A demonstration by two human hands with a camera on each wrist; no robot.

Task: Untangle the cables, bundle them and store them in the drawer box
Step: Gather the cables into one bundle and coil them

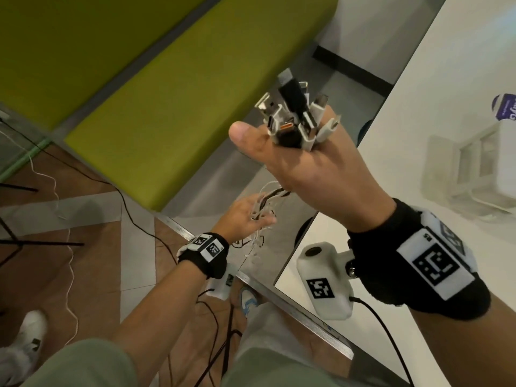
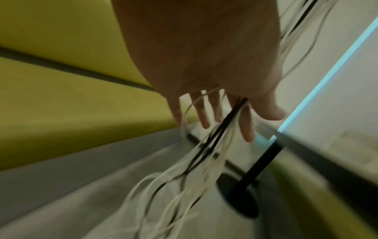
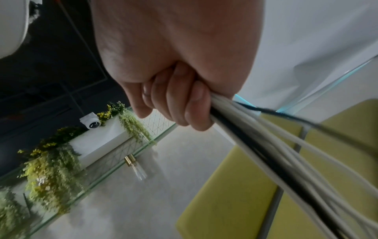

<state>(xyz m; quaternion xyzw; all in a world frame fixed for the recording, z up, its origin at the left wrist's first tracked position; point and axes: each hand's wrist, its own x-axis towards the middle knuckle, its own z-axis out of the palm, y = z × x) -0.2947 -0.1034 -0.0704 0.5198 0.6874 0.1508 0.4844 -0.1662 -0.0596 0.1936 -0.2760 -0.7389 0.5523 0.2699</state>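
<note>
Right hand (image 1: 304, 169) fisted round bunched white and black charging cables (image 3: 266, 142), plugs upward, left hand (image 2: 204, 64) spread-fingered among hanging strands, clear plastic drawer box (image 1: 472, 169) on white bench (image 1: 418, 79)

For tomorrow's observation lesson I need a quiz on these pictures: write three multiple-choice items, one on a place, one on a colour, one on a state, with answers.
1. Where is the white plastic drawer box?
A. on the white table
B. on the green bench
C. on the floor

2. What colour is the long padded bench?
A. red
B. yellow-green
C. blue

3. How does the right hand hold the bunch of white and black cables?
A. flat and open beneath it
B. fist closed round it, plugs sticking out on top
C. not touching it

Answers: 1 A, the box stands on the white table at the right of the head view. 2 B, its cushions are yellow-green in all views. 3 B, the fingers curl round the cables, while the left hand has spread fingers among the hanging strands.
</note>
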